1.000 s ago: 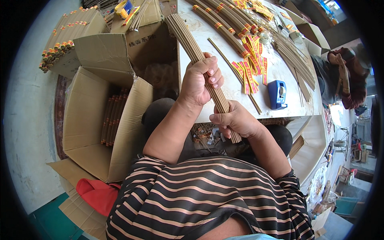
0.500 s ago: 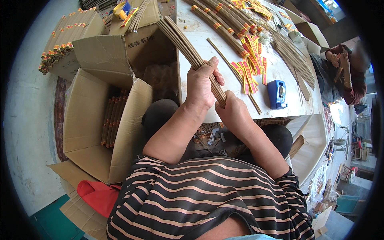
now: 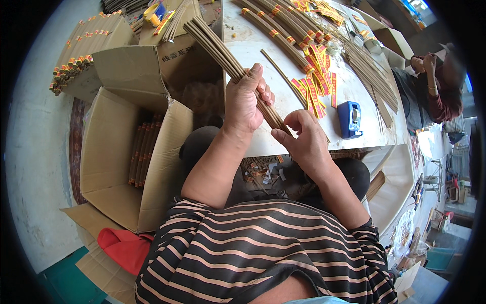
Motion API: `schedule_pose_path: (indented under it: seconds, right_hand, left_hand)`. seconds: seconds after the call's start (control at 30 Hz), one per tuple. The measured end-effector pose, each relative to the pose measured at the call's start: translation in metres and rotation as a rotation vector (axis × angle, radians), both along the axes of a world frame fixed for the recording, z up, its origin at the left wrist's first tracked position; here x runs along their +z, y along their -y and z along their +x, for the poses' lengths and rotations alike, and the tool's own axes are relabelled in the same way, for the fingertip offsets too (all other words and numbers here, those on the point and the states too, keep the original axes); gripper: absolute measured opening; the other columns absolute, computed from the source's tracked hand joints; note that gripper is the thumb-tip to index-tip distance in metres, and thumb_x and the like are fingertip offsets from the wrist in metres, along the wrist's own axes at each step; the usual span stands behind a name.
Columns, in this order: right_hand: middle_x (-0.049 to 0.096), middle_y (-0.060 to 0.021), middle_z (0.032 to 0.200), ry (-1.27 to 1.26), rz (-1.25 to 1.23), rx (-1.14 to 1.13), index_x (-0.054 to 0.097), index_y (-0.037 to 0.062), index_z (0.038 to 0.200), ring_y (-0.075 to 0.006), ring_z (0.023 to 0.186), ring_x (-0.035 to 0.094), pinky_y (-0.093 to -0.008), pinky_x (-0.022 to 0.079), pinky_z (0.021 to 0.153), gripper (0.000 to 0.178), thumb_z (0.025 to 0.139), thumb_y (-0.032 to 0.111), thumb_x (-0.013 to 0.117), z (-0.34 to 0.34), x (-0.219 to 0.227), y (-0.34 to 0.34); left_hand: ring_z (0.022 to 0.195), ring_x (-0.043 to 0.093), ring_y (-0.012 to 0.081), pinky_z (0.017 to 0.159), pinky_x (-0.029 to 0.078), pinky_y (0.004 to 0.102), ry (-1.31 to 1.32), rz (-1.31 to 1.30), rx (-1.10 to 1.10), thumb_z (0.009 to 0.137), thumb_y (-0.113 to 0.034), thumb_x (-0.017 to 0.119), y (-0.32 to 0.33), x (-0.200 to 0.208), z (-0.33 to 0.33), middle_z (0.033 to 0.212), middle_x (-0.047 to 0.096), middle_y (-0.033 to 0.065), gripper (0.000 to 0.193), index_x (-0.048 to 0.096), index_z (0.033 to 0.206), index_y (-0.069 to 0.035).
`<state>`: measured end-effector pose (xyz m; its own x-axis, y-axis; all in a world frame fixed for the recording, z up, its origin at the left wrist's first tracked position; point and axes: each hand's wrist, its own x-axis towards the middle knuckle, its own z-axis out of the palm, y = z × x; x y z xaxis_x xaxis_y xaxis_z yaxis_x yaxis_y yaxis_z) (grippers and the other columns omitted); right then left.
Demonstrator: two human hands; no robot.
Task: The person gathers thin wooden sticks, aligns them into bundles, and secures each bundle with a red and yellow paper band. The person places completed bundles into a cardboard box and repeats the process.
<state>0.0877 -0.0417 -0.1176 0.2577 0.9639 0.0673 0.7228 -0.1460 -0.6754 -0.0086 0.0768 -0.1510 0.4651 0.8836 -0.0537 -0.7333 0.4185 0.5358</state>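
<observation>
My left hand is wrapped round a bundle of brown incense sticks, thumb along the top. The bundle slants above the table's near edge, its upper left ends fanning slightly apart. At its lower end my right hand has thumb and curled fingers on either side of the sticks; its grip looks loose. Loose incense sticks lie on the table beyond my hands. Beside them is a pile of red and yellow paper labels, and to the right stands a blue tape dispenser.
Banded incense bundles and more loose sticks lie on the white table. At my left an open carton holds several bundles. Behind it are stacked bundles. Another person works at the far right.
My left hand and the bundle have shifted slightly left and up. My right hand has loosened, its thumb and fingers spreading farther apart at the bundle's lower end.
</observation>
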Motion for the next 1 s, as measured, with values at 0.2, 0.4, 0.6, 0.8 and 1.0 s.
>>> schedule_pose_path:
  seconds: [0.2, 0.4, 0.6, 0.8, 1.0]
  right_hand:
    - [0.058, -0.0158, 0.081, -0.020, -0.178, -0.060, 0.055, 0.0002, 0.079, -0.0293, 0.076, 0.056, -0.0362, 0.045, 0.067, 0.028, 0.072, 0.023, 0.070, -0.001, 0.007, -0.004]
    - [0.057, -0.0088, 0.062, -0.094, -0.206, -0.055, 0.055, -0.0022, 0.078, -0.0133, 0.054, 0.054, -0.0273, 0.042, 0.049, 0.025, 0.073, 0.016, 0.071, 0.002, 0.006, -0.007]
    - [0.062, -0.0171, 0.070, -0.126, -0.271, -0.006, 0.059, -0.0021, 0.077, -0.0283, 0.063, 0.061, -0.0347, 0.048, 0.062, 0.025, 0.071, 0.021, 0.068, 0.006, 0.013, -0.011]
    - [0.060, -0.0124, 0.064, -0.251, -0.230, 0.043, 0.061, -0.0040, 0.082, -0.0168, 0.057, 0.058, -0.0298, 0.047, 0.057, 0.022, 0.073, 0.015, 0.067, 0.010, 0.013, -0.013]
    - [0.058, -0.0023, 0.068, -0.344, -0.351, 0.071, 0.061, -0.0035, 0.081, -0.0066, 0.062, 0.051, -0.0224, 0.042, 0.056, 0.017, 0.074, 0.010, 0.068, 0.015, 0.036, -0.007]
  left_hand:
    - [0.049, 0.046, 0.0104, 0.049, 0.039, 0.0259, -0.027, 0.025, -0.014, 0.080, -0.029, 0.068, 0.004, -0.001, 0.003, 0.057, 0.047, -0.0023, 0.027, 0.049, 0.067, -0.014]
    - [0.049, 0.046, 0.0109, 0.050, 0.039, 0.0268, -0.020, 0.027, -0.027, 0.080, -0.029, 0.068, 0.003, -0.004, 0.004, 0.058, 0.049, -0.0015, 0.025, 0.050, 0.070, -0.014]
    - [0.051, 0.048, 0.0123, 0.050, 0.041, 0.0281, -0.005, 0.011, -0.047, 0.080, -0.029, 0.068, 0.002, -0.005, 0.003, 0.058, 0.050, -0.0007, 0.024, 0.051, 0.073, -0.013]
    - [0.051, 0.049, 0.0130, 0.052, 0.043, 0.0295, -0.028, -0.015, -0.030, 0.080, -0.032, 0.068, 0.000, -0.006, 0.003, 0.059, 0.051, 0.0002, 0.027, 0.050, 0.072, -0.013]
    - [0.052, 0.050, 0.0133, 0.053, 0.043, 0.0284, 0.013, -0.140, -0.014, 0.077, -0.035, 0.069, -0.010, -0.006, -0.001, 0.060, 0.052, 0.0010, 0.031, 0.047, 0.070, -0.015]
